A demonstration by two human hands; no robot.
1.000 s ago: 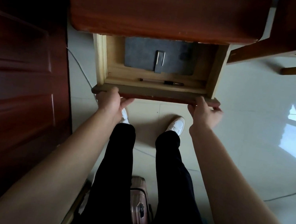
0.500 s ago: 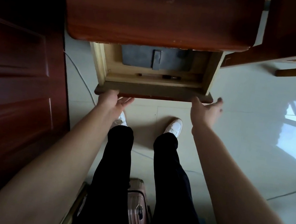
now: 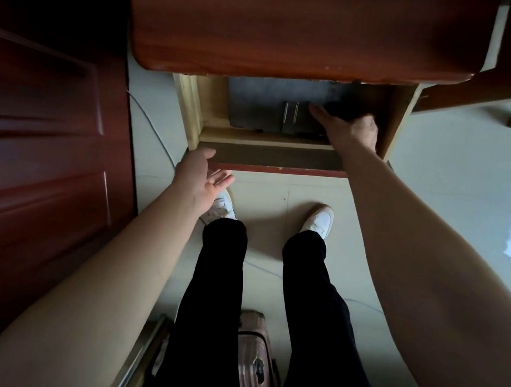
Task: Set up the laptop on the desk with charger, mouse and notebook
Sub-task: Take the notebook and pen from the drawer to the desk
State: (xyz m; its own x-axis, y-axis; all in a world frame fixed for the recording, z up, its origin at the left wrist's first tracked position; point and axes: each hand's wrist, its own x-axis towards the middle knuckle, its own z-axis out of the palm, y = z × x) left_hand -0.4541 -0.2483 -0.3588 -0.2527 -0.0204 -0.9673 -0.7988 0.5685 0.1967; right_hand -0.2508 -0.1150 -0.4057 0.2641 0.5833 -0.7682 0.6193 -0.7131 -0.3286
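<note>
One desk (image 3: 306,25) overhangs an open drawer (image 3: 272,157) holding a grey case (image 3: 260,104). The left hand (image 3: 199,175), fingers spread, hovers beside the drawer front. The right hand (image 3: 350,129) covers a dark object (image 3: 340,108), possibly the mouse; its grip cannot be told. Risk: on withdrawal, knuckles may strike the desk edge and drop it.

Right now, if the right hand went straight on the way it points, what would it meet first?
The dark rounded object, probably the mouse, lying on the grey clasped case in the drawer, just beyond the right hand; it may already touch it.
</note>
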